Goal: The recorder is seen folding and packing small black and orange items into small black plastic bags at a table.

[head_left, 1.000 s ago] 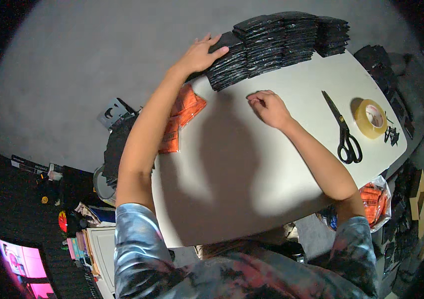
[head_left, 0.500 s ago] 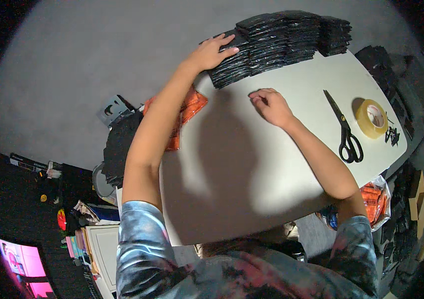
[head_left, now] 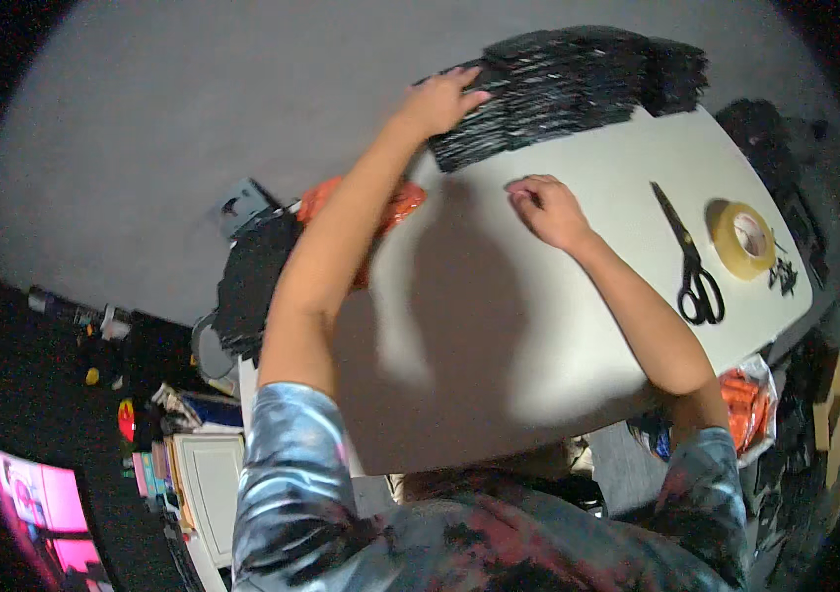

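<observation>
Neat stacks of flat, shiny black plastic packets (head_left: 578,84) stand side by side along the far edge of the white table (head_left: 587,335). My left hand (head_left: 444,102) lies on top of the leftmost stack, fingers spread, covering part of it. Nearer to me, my right hand (head_left: 550,210) rests at the tabletop with its fingers curled in and nothing visible in them. To its right are black-handled scissors (head_left: 691,261), closed and pointing away from me. Orange plastic packets (head_left: 402,207) lie at the left edge, partly behind my left forearm.
A roll of clear yellowish tape (head_left: 730,255) sits at the table's right, beside small black scraps (head_left: 783,276). A black pile (head_left: 252,286) stands off the left edge. Below the right edge is a clear bag with orange contents (head_left: 747,407). A lit screen (head_left: 40,503) glows lower left.
The whole view has shifted slightly, so the table and stacks sit a little further right. My left hand stays on the leftmost stack, and my right hand keeps its curled pose.
</observation>
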A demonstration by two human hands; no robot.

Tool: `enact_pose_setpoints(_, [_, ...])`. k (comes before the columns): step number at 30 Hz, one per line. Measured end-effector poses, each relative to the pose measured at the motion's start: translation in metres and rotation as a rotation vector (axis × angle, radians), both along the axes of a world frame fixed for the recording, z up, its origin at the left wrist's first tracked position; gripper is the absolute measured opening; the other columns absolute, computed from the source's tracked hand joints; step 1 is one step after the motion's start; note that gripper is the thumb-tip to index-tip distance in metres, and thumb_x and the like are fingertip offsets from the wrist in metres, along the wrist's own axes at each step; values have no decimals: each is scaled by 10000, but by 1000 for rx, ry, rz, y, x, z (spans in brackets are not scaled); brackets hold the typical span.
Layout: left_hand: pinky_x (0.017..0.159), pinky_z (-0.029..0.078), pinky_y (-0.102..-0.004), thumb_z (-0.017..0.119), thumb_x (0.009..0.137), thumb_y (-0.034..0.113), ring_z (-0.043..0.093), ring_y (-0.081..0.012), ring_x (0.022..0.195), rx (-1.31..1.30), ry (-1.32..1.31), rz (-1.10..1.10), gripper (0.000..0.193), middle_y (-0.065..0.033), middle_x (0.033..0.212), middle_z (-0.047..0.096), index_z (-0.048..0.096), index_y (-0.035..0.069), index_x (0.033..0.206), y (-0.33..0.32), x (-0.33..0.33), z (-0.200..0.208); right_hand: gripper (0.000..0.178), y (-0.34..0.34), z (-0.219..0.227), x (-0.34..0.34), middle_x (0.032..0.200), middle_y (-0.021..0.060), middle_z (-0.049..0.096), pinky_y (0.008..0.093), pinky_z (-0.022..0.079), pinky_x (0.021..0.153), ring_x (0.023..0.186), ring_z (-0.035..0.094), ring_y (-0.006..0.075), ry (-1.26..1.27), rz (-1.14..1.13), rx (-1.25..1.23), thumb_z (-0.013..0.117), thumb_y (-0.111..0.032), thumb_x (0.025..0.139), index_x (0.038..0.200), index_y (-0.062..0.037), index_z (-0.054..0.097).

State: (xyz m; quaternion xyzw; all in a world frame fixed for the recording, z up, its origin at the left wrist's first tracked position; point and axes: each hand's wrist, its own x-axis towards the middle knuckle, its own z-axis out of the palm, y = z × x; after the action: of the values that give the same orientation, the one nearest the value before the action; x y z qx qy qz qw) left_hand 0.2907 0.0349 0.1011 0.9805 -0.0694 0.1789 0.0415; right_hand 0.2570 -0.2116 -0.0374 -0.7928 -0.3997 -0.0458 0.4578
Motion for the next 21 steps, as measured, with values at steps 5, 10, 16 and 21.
enact_pose_setpoints(5, [1162,374,-614,641,979,425,498,-384,1420,42,-349,-136,591,-156,1487,582,552,107,1469,-49,-30,-8,240,-18,-9,7,1089,161,741,429,513,963,1043,659,350,-3,-4,0,618,-169,961,1097,-33,762])
enact_pose_setpoints(10, [1197,383,-490,670,972,218,492,-377,1413,-124,-109,-378,415,-184,1420,617,628,50,1349,-45,-141,-111,230,-4,-1,2,1086,158,741,417,517,939,1042,665,344,-20,36,9,617,-171,964,1087,-42,762])
enact_pose_setpoints(16, [1182,417,-493,618,997,133,526,-356,1398,-274,-14,-235,342,-165,1416,628,639,84,1335,-60,-225,-137,213,-10,-7,9,1084,143,745,411,522,938,1043,673,342,-17,19,-12,628,-175,951,1033,-47,777])
enact_pose_setpoints(21, [1169,429,-478,613,986,117,566,-345,1354,-459,-52,-223,260,-150,1397,640,669,89,1238,-44,-232,-141,175,-4,-2,2,1062,111,745,378,524,930,1040,675,310,-23,85,-37,645,-119,917,996,-39,779])
